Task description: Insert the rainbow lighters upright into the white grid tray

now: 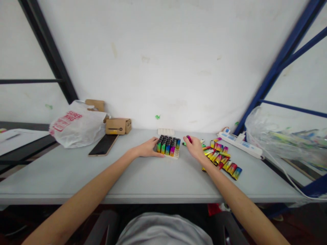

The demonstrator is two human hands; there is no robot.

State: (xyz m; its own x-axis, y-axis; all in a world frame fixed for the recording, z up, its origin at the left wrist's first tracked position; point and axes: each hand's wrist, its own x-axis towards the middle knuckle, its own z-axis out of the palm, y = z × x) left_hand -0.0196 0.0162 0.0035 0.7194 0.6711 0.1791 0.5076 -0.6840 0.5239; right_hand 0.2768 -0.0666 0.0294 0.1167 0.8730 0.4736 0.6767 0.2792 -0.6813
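A white slotted tray stands near the middle of the table, with rows of shiny rainbow-coloured lighters upright in it, dark tops up. Some slots at its right end are bare. My left hand grips the tray's left side, its thumb along the front and fingers behind. To the right of the tray, my right hand is closed around a purple lighter, whose end pokes out above the fingers. Beside and beyond that wrist lies a loose heap of lighters in yellow, red, green and blue.
Behind the filled tray is another white tray. A phone, a small cardboard box and a white plastic bag lie at left. A power strip and a clear plastic bag are at right. A wall closes the back.
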